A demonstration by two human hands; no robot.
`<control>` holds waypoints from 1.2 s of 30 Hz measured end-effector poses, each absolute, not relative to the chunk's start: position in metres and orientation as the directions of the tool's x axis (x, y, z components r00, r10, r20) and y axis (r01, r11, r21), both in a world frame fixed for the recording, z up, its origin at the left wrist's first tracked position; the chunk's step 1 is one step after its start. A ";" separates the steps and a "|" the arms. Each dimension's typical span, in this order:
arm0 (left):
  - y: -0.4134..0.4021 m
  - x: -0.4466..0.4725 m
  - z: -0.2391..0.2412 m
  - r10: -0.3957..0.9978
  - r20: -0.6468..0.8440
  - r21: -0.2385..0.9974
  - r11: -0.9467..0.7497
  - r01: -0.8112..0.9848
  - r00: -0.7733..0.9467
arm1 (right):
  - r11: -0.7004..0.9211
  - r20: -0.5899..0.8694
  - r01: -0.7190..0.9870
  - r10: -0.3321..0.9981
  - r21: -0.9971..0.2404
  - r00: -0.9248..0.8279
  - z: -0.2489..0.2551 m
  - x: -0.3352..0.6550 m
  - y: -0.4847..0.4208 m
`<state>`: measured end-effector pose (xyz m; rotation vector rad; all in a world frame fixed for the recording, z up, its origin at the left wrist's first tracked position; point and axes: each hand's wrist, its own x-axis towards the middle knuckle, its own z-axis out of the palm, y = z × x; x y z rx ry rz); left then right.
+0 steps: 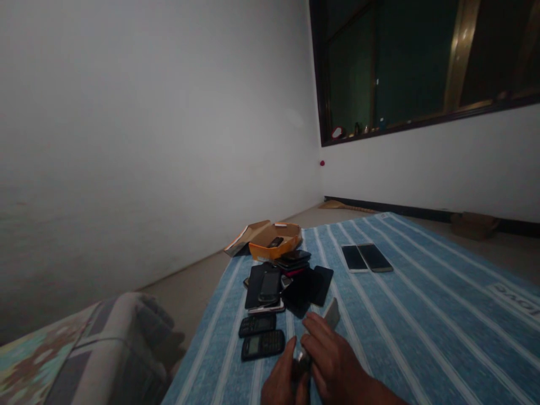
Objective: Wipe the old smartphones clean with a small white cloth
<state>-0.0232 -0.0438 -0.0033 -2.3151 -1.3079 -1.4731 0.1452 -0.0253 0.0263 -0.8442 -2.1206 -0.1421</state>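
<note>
Both my hands meet at the bottom centre over a blue striped cloth point(422, 337). My right hand point(337, 363) is closed around a grey phone point(331, 315) whose top end sticks out beyond my fingers. My left hand point(280, 382) pinches the phone's lower end, thumb raised. Just left of my hands lie two small black keypad phones point(261, 344). Beyond them sits a pile of dark phones and cases point(287, 284).
An orange cardboard box point(275, 241) with its lid open holds a small phone at the cloth's far corner. Two smartphones point(366, 257) lie side by side farther right. A folded blanket point(84, 354) sits at bottom left. White walls and a dark window point(422, 62) stand behind.
</note>
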 end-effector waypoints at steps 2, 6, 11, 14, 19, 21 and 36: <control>-0.044 -0.024 -0.003 0.624 0.765 0.346 -0.608 0.715 0.160 | 0.733 0.719 0.640 0.572 -0.231 -0.395 0.030 0.152 -0.022; -0.043 -0.025 -0.003 0.640 0.752 0.352 -0.593 0.724 0.159 | 0.659 0.717 0.689 0.633 -0.302 -0.292 0.034 0.165 -0.013; -0.040 -0.027 -0.001 0.600 0.763 0.310 -0.667 0.677 0.241 | 0.647 0.766 0.701 0.601 -0.300 -0.228 0.030 0.167 -0.007; -0.040 -0.027 0.001 0.568 0.767 0.264 -0.702 0.661 0.297 | 0.651 0.790 0.703 0.575 -0.286 -0.211 0.027 0.164 -0.007; -0.038 -0.028 0.002 0.507 0.783 0.204 -0.758 0.620 0.362 | 0.638 0.787 0.720 0.578 -0.273 -0.214 0.026 0.164 -0.006; -0.037 -0.029 0.002 0.482 0.783 0.175 -0.779 0.603 0.394 | 0.632 0.792 0.730 0.572 -0.260 -0.213 0.026 0.163 -0.006; -0.046 -0.026 0.037 0.400 0.796 0.109 -0.832 0.544 0.453 | 0.719 0.764 0.645 0.561 -0.259 -0.319 0.028 0.146 -0.025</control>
